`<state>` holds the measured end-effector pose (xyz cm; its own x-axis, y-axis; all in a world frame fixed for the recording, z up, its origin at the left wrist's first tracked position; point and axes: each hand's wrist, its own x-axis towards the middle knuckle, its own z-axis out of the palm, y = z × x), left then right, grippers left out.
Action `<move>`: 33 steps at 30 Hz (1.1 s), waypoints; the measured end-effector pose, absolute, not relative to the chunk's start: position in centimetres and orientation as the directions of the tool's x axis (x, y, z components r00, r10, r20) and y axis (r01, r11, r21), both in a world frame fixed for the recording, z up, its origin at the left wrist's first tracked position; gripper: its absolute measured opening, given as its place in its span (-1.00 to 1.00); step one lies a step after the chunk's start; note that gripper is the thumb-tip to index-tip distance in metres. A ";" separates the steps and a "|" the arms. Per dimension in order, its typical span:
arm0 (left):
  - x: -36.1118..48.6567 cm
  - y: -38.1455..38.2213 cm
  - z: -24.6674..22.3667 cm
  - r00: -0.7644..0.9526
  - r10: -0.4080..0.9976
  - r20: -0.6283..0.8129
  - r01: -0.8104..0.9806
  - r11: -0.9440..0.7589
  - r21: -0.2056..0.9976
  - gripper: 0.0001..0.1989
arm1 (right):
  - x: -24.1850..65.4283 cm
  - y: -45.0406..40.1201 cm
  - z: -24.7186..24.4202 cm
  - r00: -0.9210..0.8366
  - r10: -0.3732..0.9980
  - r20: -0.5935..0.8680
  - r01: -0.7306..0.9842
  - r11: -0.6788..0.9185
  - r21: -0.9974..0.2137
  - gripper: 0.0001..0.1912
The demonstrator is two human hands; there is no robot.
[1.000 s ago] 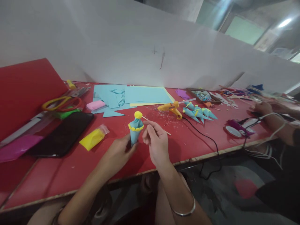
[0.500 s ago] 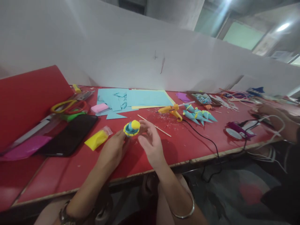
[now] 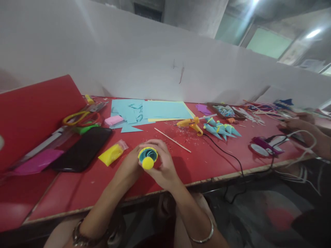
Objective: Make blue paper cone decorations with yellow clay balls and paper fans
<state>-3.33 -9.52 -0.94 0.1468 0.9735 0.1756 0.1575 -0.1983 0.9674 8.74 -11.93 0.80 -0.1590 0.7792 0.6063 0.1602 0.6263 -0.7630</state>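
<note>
One blue cone (image 3: 146, 154) being gripped by fingers of left hand (image 3: 132, 159) and right hand (image 3: 165, 166), near desk's (image 3: 198, 167) front edge; presumably light, crushable, best held below yellow rim (image 3: 148, 148).

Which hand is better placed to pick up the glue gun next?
Right, likely: the right hand is closer to the glue gun; the left hand is farther off. Both are at the blue cone, so the left might support it.

Cone (image 3: 148, 155) sits between left hand (image 3: 132, 161) and right hand (image 3: 166, 166), stick (image 3: 172, 140) behind to the right, phone (image 3: 84, 150) left!
</note>
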 end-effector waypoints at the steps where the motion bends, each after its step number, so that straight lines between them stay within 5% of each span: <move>1: -3.2 -9.6 -0.8 0.182 0.970 0.160 0.143 -0.187 0.972 -0.86 | 8.7 -12.0 0.9 -0.146 0.785 0.602 0.159 0.619 -0.769 -0.69; 9: -4.6 -11.3 2.3 0.555 0.831 0.043 0.237 -0.208 0.949 -0.86 | 8.3 -12.1 0.9 -0.157 0.913 0.376 -0.102 0.364 -0.926 -0.82; 15: -5.2 -11.4 2.9 0.658 0.745 -0.110 0.179 -0.013 0.984 -0.69 | 8.2 -12.3 0.2 -0.353 0.917 0.187 -0.386 0.039 -0.922 -0.63; 27: -4.0 -10.9 2.5 0.377 0.926 0.032 0.215 -0.121 0.969 -0.70 | 8.5 -11.5 1.1 -0.081 0.971 0.227 -0.191 0.208 -0.959 -0.72; 33: -3.9 -11.0 2.3 0.442 0.897 -0.016 0.272 -0.117 0.955 -0.74 | 8.6 -11.5 1.0 -0.042 0.961 0.273 -0.119 0.266 -0.956 -0.72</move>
<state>-3.86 -10.98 2.33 0.4418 0.8970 -0.0160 0.2717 -0.1168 0.9553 8.62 -11.54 1.01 -0.0422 0.9611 0.2730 -0.1193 0.2665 -0.9564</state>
